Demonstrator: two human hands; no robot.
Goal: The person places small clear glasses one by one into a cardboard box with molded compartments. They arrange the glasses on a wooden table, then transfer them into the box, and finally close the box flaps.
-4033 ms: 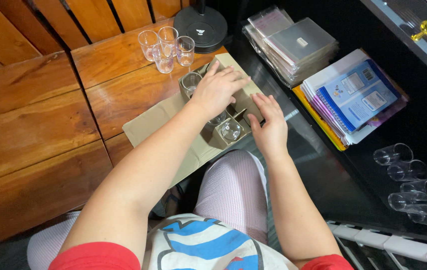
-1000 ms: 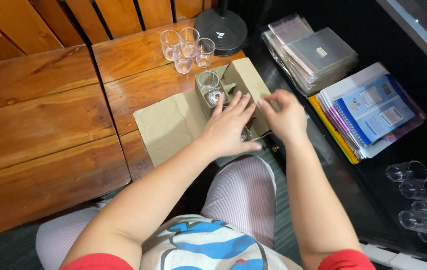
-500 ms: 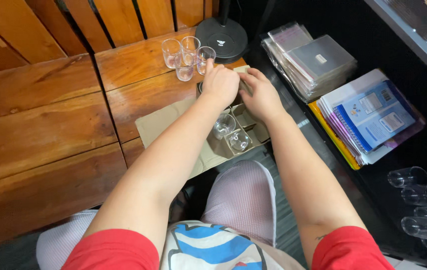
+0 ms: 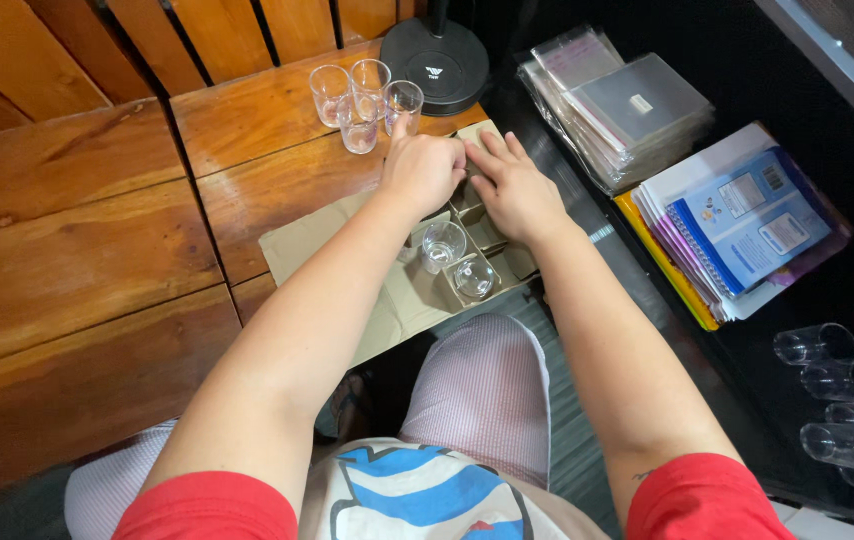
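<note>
Hands [image 4: 472,180] among glasses [image 4: 362,95], cardboard dividers [image 4: 477,225]

A brown cardboard box [image 4: 387,290] with divider cells lies open at the frame's centre. Upper right, a stack of clear plastic sleeves [image 4: 617,105] carries a small white label [image 4: 640,102]. Right of centre, a blue booklet [image 4: 747,215] shows white label patches.

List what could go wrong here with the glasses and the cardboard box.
1. The left hand has a finger up against one of four upright glasses clustered on the wooden step; a nudge could tip them into each other.
2. The cardboard box overhangs the step's edge above the lap, with two glasses inside; pressing with the right hand might tilt it.
</note>
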